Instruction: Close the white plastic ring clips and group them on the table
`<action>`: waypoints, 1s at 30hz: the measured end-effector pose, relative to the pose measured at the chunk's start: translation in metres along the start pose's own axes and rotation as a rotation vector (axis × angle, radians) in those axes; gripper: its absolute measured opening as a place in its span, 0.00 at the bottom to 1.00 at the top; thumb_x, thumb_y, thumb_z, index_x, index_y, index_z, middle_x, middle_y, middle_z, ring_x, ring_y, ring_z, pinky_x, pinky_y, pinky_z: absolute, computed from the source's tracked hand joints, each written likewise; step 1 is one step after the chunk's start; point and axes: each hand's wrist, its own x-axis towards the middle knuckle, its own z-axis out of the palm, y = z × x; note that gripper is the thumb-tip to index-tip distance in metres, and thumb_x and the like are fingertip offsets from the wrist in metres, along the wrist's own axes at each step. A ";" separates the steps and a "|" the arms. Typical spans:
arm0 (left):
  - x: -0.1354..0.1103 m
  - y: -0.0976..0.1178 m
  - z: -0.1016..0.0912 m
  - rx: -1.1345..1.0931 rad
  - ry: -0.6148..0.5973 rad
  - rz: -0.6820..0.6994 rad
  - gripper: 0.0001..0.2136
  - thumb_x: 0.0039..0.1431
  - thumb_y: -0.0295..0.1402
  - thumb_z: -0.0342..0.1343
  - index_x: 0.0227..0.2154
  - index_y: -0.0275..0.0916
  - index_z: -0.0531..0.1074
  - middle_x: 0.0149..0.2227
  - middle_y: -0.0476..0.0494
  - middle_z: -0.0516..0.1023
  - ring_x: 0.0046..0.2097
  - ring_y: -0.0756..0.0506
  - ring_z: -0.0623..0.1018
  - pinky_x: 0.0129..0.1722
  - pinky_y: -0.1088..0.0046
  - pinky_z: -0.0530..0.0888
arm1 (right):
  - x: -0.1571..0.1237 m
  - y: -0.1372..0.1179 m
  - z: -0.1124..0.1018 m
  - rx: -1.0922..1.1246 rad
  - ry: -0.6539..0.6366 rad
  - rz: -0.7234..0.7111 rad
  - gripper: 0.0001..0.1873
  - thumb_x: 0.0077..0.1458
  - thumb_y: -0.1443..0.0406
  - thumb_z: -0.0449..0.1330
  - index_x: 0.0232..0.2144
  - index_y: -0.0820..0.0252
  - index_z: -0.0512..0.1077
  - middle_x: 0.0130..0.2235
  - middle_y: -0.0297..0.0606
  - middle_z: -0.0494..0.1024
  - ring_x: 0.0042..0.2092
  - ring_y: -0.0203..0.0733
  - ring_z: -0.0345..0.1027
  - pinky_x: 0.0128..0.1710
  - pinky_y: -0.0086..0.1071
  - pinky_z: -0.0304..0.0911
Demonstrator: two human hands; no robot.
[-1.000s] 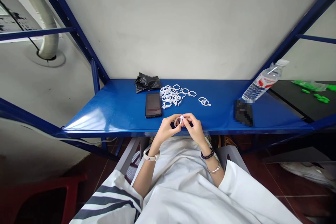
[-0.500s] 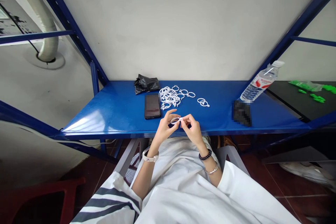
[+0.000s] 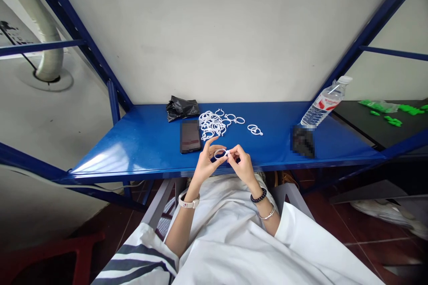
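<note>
Between my two hands is a white plastic ring [image 3: 220, 154], held over the table's front edge. My left hand [image 3: 206, 161] grips the ring's left side between thumb and fingers, the index finger raised. The fingertips of my right hand [image 3: 242, 163] pinch the small joint at the ring's right end; they partly hide it. Beyond my hands lies a heap of similar white rings [image 3: 212, 123] on the blue table [image 3: 150, 142]. Two overlapping white rings [image 3: 255, 129] lie apart from the heap, to its right.
Left of the heap lies a dark phone [image 3: 190, 136], with a crumpled black plastic bag [image 3: 182, 108] behind it. A water bottle [image 3: 323, 103] and a blurred dark object [image 3: 302, 141] stand at the right. Green pieces [image 3: 393, 120] lie on a black surface farther right.
The view has shifted slightly, so the whole scene sits a little farther left. Both hands keep their hold on the ring, which shows tilted a bit more open.
</note>
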 end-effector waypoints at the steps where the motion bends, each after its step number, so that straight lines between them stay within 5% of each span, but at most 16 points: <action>1: 0.001 0.000 0.001 -0.006 0.014 -0.009 0.34 0.56 0.46 0.65 0.61 0.42 0.57 0.46 0.40 0.80 0.49 0.44 0.80 0.54 0.64 0.75 | 0.001 -0.001 0.000 0.024 -0.002 0.015 0.11 0.61 0.55 0.56 0.31 0.53 0.64 0.26 0.33 0.76 0.26 0.40 0.71 0.28 0.33 0.65; 8: 0.014 -0.006 0.011 0.014 0.152 -0.070 0.23 0.59 0.49 0.60 0.49 0.38 0.68 0.36 0.44 0.80 0.37 0.47 0.80 0.40 0.71 0.76 | 0.015 0.002 0.002 0.244 -0.023 0.155 0.17 0.58 0.50 0.59 0.30 0.55 0.64 0.25 0.32 0.76 0.28 0.39 0.72 0.29 0.31 0.65; 14: 0.037 -0.016 0.029 -0.072 0.212 -0.067 0.19 0.60 0.46 0.59 0.45 0.36 0.70 0.34 0.45 0.78 0.35 0.49 0.77 0.39 0.72 0.73 | 0.041 0.011 0.008 0.422 0.055 0.208 0.16 0.54 0.51 0.61 0.29 0.55 0.63 0.24 0.30 0.74 0.27 0.36 0.69 0.29 0.30 0.64; 19: 0.049 -0.024 0.033 -0.119 0.257 -0.092 0.17 0.59 0.43 0.61 0.45 0.37 0.71 0.35 0.45 0.79 0.37 0.49 0.77 0.41 0.72 0.72 | 0.051 0.016 0.010 0.388 0.129 0.207 0.17 0.53 0.49 0.61 0.29 0.54 0.63 0.23 0.28 0.72 0.27 0.37 0.69 0.31 0.32 0.67; 30: 0.046 -0.024 0.025 -0.315 0.312 -0.138 0.22 0.49 0.39 0.69 0.45 0.38 0.71 0.41 0.43 0.78 0.41 0.48 0.78 0.44 0.71 0.73 | 0.042 0.018 0.009 0.264 0.081 0.160 0.16 0.57 0.49 0.59 0.33 0.54 0.65 0.26 0.32 0.75 0.29 0.41 0.72 0.34 0.34 0.68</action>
